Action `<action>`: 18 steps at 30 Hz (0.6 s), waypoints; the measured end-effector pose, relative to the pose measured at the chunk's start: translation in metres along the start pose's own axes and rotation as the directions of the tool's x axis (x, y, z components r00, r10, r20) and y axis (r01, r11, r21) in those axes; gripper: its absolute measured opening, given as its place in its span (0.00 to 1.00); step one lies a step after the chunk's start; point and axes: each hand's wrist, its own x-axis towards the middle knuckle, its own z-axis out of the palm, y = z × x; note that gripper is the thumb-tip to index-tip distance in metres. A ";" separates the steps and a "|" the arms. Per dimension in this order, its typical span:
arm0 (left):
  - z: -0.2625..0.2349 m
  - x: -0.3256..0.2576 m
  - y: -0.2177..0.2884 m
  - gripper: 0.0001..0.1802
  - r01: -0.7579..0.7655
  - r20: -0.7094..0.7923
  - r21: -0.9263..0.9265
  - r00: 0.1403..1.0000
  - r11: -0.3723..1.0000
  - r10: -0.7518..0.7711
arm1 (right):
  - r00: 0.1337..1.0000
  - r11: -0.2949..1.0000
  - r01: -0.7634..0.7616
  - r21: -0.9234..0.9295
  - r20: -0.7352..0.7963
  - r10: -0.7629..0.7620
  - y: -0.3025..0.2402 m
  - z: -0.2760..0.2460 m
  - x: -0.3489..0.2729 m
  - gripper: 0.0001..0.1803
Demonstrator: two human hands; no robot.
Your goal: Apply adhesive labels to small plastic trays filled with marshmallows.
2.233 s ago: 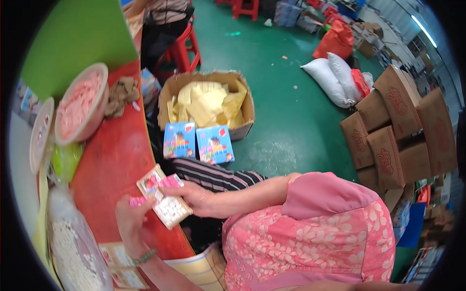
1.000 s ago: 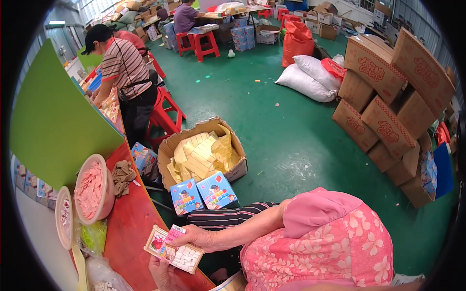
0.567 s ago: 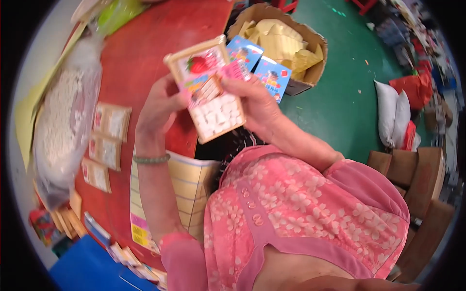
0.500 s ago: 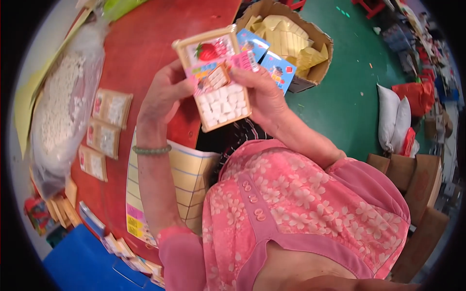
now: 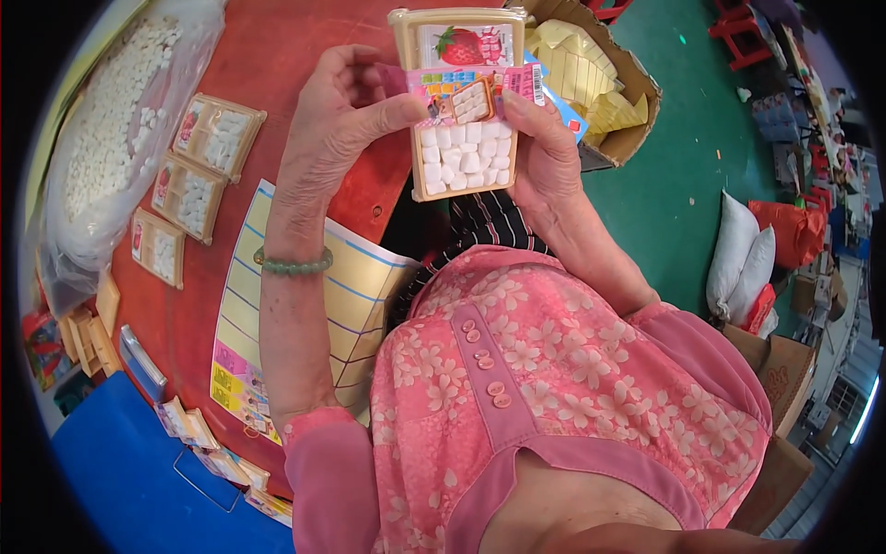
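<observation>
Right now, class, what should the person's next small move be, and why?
Probably fold the right end of the pink label down around the edge of the tray, using the right hand. The label already lies across the tray's middle, but that end juts out past the side, and the right thumb rests on the label close by.

The light is bright, a tube lamp (image 5: 864,410) glares at right, and edges bow.

We hold a tan tray (image 5: 459,16). A packet (image 5: 461,46) with a strawberry picture sits in its far end, small white lumps (image 5: 466,159) fill its near end, and a pink band (image 5: 448,90) lies across the middle, poking out past both sides.
</observation>
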 end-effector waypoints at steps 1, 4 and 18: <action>0.000 -0.001 -0.001 0.35 0.002 -0.003 -0.001 1.000 1.000 -0.002 | 1.000 1.000 0.004 0.003 -0.004 -0.004 0.000 -0.001 0.001 0.25; 0.002 -0.002 0.002 0.28 -0.110 -0.107 0.227 0.985 0.968 0.137 | 0.999 0.999 0.038 0.034 -0.036 -0.037 0.003 -0.004 0.002 0.25; 0.016 -0.004 0.003 0.12 -0.061 -0.103 0.288 0.990 0.956 0.094 | 0.996 0.995 0.083 -0.061 -0.013 -0.084 0.009 -0.019 0.015 0.24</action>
